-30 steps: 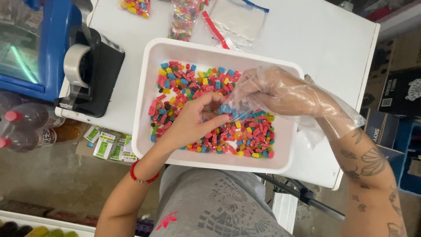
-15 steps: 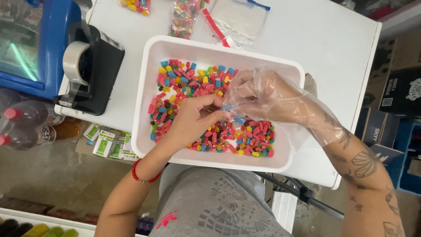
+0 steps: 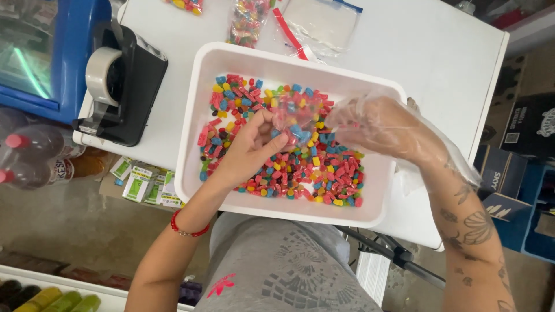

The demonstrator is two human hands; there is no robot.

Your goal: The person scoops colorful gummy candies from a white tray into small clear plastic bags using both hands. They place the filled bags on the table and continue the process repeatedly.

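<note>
A white rectangular tub [image 3: 215,65] on a white table holds many small colourful candies [image 3: 338,173]. Over the tub's middle my left hand [image 3: 250,147] pinches a small clear plastic bag [image 3: 296,118] with a few candies inside. My right hand [image 3: 381,128], covered by a loose clear plastic glove, hovers just right of the bag, fingers curled over the candies and close to the bag's edge.
A black tape dispenser [image 3: 124,86] stands at the table's left edge. Filled candy bags [image 3: 248,20] and an empty zip bag [image 3: 324,23] lie behind the tub. Bottles [image 3: 34,153] and small boxes [image 3: 144,185] sit at the lower left, cardboard boxes [image 3: 529,124] at right.
Both hands have risen slightly from the candy pile. The small bag is now held higher over the tub's middle, and the gloved right hand has drawn a little to the right.
</note>
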